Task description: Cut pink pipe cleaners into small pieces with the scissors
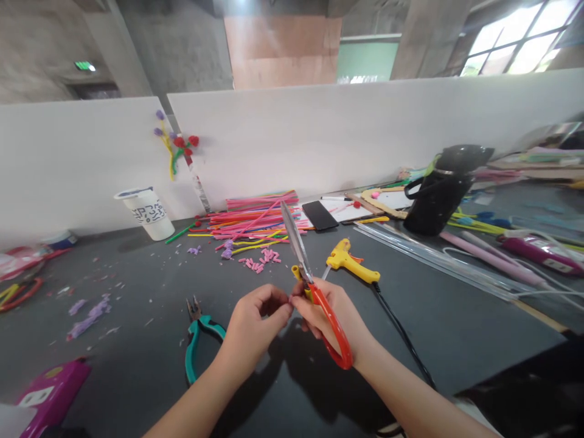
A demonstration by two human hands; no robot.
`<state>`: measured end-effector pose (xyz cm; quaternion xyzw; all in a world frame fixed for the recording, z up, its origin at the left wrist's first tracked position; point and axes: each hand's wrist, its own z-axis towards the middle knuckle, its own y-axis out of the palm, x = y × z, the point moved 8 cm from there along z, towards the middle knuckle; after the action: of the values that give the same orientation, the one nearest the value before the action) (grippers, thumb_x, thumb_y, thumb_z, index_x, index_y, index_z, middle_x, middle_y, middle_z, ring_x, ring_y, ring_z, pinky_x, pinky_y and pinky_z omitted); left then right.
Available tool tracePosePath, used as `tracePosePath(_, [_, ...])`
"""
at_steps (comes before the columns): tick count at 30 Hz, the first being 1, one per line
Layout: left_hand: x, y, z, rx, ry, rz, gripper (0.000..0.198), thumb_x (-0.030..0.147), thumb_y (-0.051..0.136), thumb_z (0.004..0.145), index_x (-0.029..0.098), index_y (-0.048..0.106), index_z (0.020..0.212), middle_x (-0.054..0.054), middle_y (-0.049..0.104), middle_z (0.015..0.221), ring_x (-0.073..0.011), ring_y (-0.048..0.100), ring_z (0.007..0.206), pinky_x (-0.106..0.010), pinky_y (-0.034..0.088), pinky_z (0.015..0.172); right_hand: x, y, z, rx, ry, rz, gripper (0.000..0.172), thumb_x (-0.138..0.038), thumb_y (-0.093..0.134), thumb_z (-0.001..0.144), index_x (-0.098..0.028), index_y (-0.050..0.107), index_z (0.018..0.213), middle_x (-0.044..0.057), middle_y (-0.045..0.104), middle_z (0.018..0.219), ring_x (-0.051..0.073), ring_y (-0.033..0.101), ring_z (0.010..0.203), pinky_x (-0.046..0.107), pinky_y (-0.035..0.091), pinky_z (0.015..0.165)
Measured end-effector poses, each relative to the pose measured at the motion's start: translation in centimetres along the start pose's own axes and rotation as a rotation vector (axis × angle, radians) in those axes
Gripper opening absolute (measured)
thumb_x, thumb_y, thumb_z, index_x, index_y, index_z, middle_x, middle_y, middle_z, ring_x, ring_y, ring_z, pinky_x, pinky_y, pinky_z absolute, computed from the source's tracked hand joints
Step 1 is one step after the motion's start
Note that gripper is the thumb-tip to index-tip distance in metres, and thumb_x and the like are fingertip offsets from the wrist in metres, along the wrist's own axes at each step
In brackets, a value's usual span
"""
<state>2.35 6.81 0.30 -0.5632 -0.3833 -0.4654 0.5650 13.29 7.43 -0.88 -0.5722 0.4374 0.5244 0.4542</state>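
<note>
My right hand (326,310) is wrapped round a pair of scissors (335,325) with red handles, its blades pointing up and away from me. A small yellow piece (296,272) shows beside the scissors' pivot, at my right fingers. My left hand (262,316) is closed in a pinch, thumb and fingertips meeting the fingertips of the right one. Whatever lies between those fingertips is too small or hidden to name. Just left of my left hand lie teal-handled pliers (193,340). A yellow glue gun (352,261) rests beyond my right hand, its black cord trailing toward me.
Pink, red and yellow pipe cleaners (255,222) are heaped at the back, with short pink cut pieces (260,260) before them. A white paper cup (148,214), a phone (320,216), a black jug (440,191) and clear sticks (424,258) stand or lie around. A white partition (283,146) borders the table.
</note>
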Motion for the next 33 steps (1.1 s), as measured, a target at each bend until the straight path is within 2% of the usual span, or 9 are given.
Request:
tracePosePath(7, [-0.6, 1.3, -0.1, -0.192, -0.132, -0.301, 0.011, 0.023, 0.059, 0.066, 0.013, 0.061, 0.070, -0.001, 0.057, 0.058, -0.0109, 0.050, 0.052, -0.024, 0.041, 0.054, -0.6, 0.3, -0.3, -0.075, 0.019, 0.004, 0.015, -0.032, 0.052, 0.069, -0.019, 0.046, 0.074, -0.009, 0.042, 0.045, 0.005, 0.040, 0.035, 0.015, 0.029, 0.033])
tracePosePath(10, [-0.9, 1.6, -0.2, -0.227, -0.172, -0.401, 0.012, 0.024, 0.060, 0.067, 0.012, 0.061, 0.070, -0.002, 0.058, 0.060, -0.0106, 0.051, 0.052, -0.023, 0.040, 0.051, -0.8, 0.2, -0.2, -0.086, -0.011, -0.064, 0.015, -0.034, 0.049, 0.071, -0.019, 0.046, 0.075, -0.008, 0.043, 0.048, 0.005, 0.039, 0.036, 0.016, 0.029, 0.034])
tracePosePath(13, [-0.8, 1.1, 0.0, -0.179, -0.151, -0.453, 0.009, 0.022, 0.062, 0.066, 0.013, 0.060, 0.066, -0.001, 0.056, 0.058, -0.0088, 0.050, 0.050, -0.021, 0.039, 0.051, -1.4, -0.2, -0.3, -0.050, -0.121, -0.232, 0.018, -0.037, 0.047, 0.073, -0.019, 0.047, 0.074, -0.006, 0.045, 0.053, 0.006, 0.040, 0.041, 0.018, 0.031, 0.039])
tracePosePath(16, [-0.6, -0.4, 0.4, -0.057, -0.096, -0.534, 0.006, 0.020, 0.062, 0.067, 0.015, 0.058, 0.066, 0.001, 0.056, 0.058, -0.0075, 0.049, 0.051, -0.020, 0.039, 0.052, -1.9, -0.8, -0.5, 0.022, -0.229, -0.549, 0.023, -0.042, 0.049, 0.071, -0.019, 0.047, 0.073, -0.005, 0.047, 0.055, 0.009, 0.043, 0.047, 0.020, 0.031, 0.045])
tracePosePath(19, [-0.2, -1.9, 0.6, 0.034, -0.042, -0.626, 0.004, 0.019, 0.060, 0.070, 0.016, 0.058, 0.068, 0.001, 0.058, 0.061, -0.0077, 0.051, 0.056, -0.019, 0.040, 0.056, -1.7, -0.9, -0.9, 0.059, -0.269, -0.846, 0.029, -0.048, 0.051, 0.069, -0.020, 0.046, 0.074, -0.005, 0.048, 0.051, 0.011, 0.043, 0.046, 0.021, 0.028, 0.046])
tracePosePath(21, [0.1, -2.5, 0.7, 0.069, -0.011, -0.672, 0.003, 0.017, 0.059, 0.070, 0.016, 0.059, 0.068, 0.001, 0.057, 0.062, -0.0078, 0.052, 0.056, -0.019, 0.040, 0.057, -1.5, -0.9, -1.2, 0.066, -0.294, -0.955, 0.031, -0.050, 0.049, 0.070, -0.019, 0.047, 0.076, -0.003, 0.051, 0.053, 0.012, 0.046, 0.047, 0.022, 0.027, 0.047])
tracePosePath(26, [0.8, -3.1, 0.6, 0.097, 0.032, -0.729, 0.003, 0.015, 0.061, 0.068, 0.015, 0.059, 0.065, 0.002, 0.055, 0.060, -0.0068, 0.051, 0.054, -0.018, 0.040, 0.055, -1.2, -0.8, -1.7, 0.075, -0.344, -1.069, 0.035, -0.053, 0.045, 0.073, -0.019, 0.049, 0.078, 0.001, 0.058, 0.060, 0.013, 0.051, 0.049, 0.022, 0.027, 0.047])
tracePosePath(33, [0.6, -3.3, 0.7, 0.111, 0.045, -0.768, 0.001, 0.015, 0.062, 0.067, 0.016, 0.061, 0.067, 0.002, 0.056, 0.058, -0.0074, 0.052, 0.053, -0.019, 0.042, 0.055, -1.4, -0.5, -2.1, 0.082, -0.389, -1.083, 0.035, -0.052, 0.042, 0.075, -0.018, 0.049, 0.077, 0.001, 0.059, 0.062, 0.012, 0.053, 0.047, 0.021, 0.028, 0.047])
